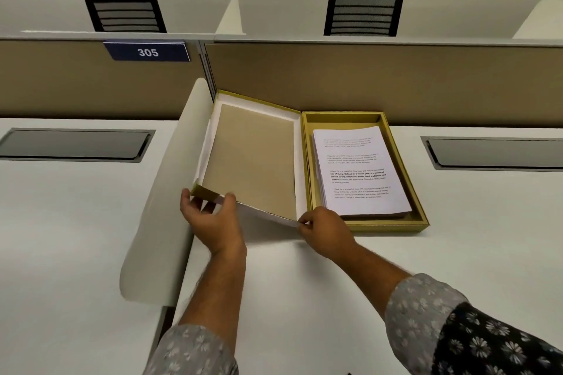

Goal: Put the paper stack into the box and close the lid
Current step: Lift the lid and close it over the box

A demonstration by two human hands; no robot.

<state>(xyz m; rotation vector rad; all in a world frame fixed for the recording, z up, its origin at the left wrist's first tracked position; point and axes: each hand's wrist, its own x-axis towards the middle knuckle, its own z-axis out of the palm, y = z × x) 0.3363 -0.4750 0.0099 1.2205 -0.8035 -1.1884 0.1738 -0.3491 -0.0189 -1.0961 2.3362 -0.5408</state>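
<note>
A gold box [422,216] lies on the white desk, right of centre. Inside it rests the paper stack [359,170], printed text facing up. The hinged lid [253,158], tan inside with a white border, is joined to the box's left wall and tilts up off the desk. My left hand [213,219] grips the lid's near left corner from below. My right hand [326,231] pinches the lid's near edge close to the hinge.
A curved white divider [164,207] stands just left of the lid. A tan partition [396,82] with a "305" sign [147,52] runs behind the box. Grey cable flaps [73,144] [493,152] sit in the desks. Two black chairs [126,11] [364,11] stand beyond.
</note>
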